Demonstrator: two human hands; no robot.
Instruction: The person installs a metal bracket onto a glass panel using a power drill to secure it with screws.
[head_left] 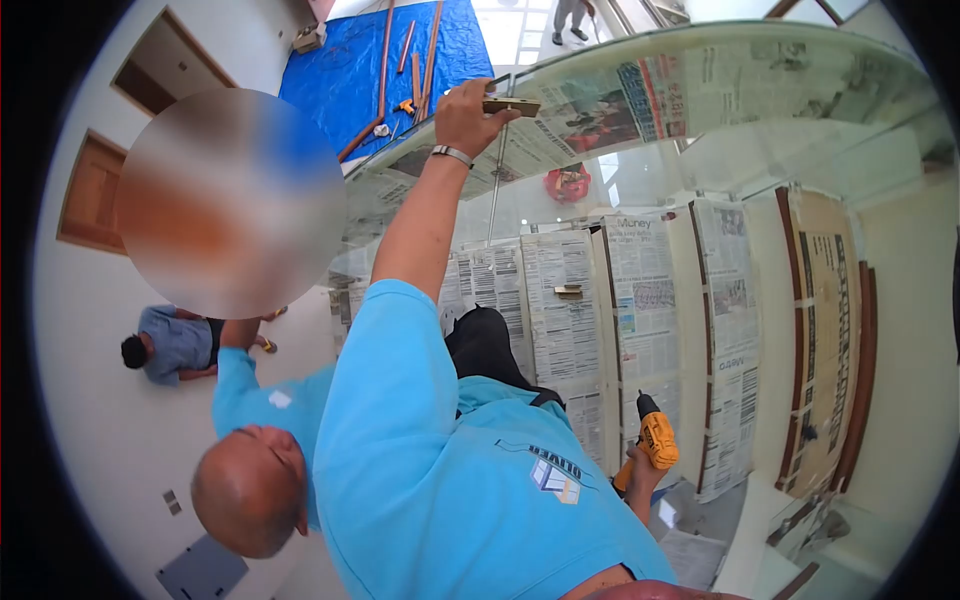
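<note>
Workmates fill the left side: one person [175, 345] sits on the pale floor, and a co-worker [250, 485] in a blue shirt stands just beside the wearer's shoulder. Next comes the left hand [470, 112], arm stretched out, watch [452, 154] on the wrist. Its fingers are closed round a flat brass fitting [510, 106] held at the near edge of the glass panel [800, 100], which is papered with newsprint. A thin metal rod [497, 190] runs down beneath the fitting. Lower and to the right, the right hand [640, 475] grasps a yellow drill [658, 438] by its handle, held low and well apart from the fitting.

By my reading, the fitting is being positioned on the glass edge and is not yet fastened. The next move calls for keeping it steady while the drill is brought to it.

Whether the fitting clamps the glass or merely rests against it is too small to tell. The drill's bit is hidden, and the lens rim cuts off the far right.
</note>
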